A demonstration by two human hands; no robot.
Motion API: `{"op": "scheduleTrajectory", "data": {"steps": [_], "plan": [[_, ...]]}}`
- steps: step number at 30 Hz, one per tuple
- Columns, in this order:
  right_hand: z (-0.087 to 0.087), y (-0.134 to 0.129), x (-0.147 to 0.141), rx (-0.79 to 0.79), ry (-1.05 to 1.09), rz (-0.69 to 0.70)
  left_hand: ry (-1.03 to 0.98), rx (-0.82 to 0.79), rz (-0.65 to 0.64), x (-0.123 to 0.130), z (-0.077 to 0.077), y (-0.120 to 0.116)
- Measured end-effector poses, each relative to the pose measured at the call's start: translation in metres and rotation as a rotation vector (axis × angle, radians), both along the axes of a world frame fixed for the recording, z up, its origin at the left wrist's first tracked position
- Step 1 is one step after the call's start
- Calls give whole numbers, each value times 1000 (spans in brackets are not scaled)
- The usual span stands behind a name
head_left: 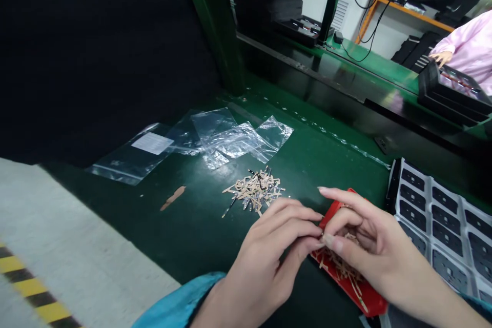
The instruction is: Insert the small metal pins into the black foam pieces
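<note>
My left hand (pixel 274 253) and my right hand (pixel 384 246) meet fingertip to fingertip above the near left side of a red tray (pixel 371 305). Both are closed in a pinch, and whatever lies between the fingertips is too small to make out. Thin tan strips (pixel 346 269), like small flexible circuits, fill the tray, partly hidden beneath my right hand. A loose pile of similar tan and silver strips (pixel 255 189) lies on the green tabletop (pixel 207 225), beyond my left hand.
Clear plastic bags (pixel 230 136), one with a white label (pixel 152 143), lie further back. A brown scrap (pixel 173 198) rests at left. On the right stands a grey compartment tray (pixel 434 189) holding black plates. Across the bench, a person in a pink sleeve (pixel 467 36) touches stacked black trays (pixel 453 92).
</note>
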State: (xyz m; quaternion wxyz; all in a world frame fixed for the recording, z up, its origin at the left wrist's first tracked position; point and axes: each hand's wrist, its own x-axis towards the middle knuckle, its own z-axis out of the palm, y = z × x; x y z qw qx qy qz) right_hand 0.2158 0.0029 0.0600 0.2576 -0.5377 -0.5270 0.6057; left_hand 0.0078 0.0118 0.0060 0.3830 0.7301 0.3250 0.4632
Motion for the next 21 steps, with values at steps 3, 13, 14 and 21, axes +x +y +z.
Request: {"op": "scheduleTrajectory", "data": {"steps": [3,13,14,21], "plan": [[-4,-11,-4,173,-142,-24,-135,-189,82,13,-1,-9],[1,-47,50,636,-674,-10,-441,-353,385,9,-12,-5],[-2,-50,62,642,-767,20,-458,-311,409,8,-12,-5],[-5,-66,59,156,-261,-54,-321,202,269,20,-6,-18]]}}
